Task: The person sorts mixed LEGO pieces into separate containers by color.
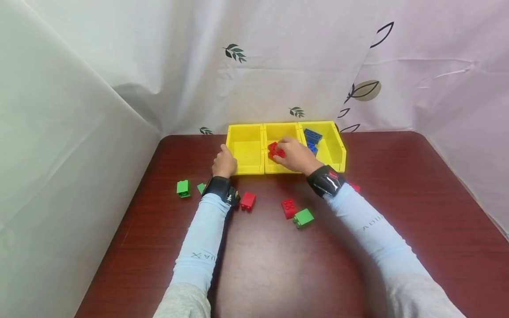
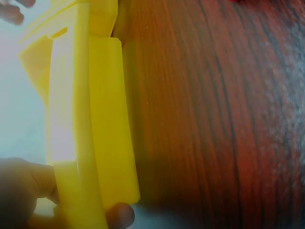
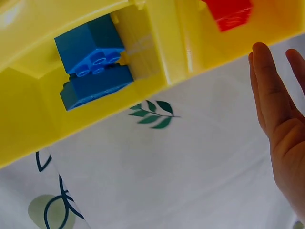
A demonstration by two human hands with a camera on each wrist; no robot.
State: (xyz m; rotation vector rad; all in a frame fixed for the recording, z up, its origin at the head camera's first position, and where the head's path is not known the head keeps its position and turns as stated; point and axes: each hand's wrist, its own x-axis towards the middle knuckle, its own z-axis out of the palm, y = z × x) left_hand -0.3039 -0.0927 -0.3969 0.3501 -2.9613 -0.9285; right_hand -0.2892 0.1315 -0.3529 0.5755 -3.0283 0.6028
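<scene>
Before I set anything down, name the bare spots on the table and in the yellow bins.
Free: left bin, gripped by the left hand; table between the sleeves, nearer than the front green brick. Crowded: middle bin, with red bricks and right hand; left side of right bin, with blue bricks.

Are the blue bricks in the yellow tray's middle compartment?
No, the blue bricks lie in the right-end compartment of the yellow tray.

Smooth plastic bins (image 1: 247, 152), shiny plastic bricks (image 1: 248, 200), glossy wood-grained table (image 1: 278, 269), creased cloth backdrop (image 1: 294, 53)
</scene>
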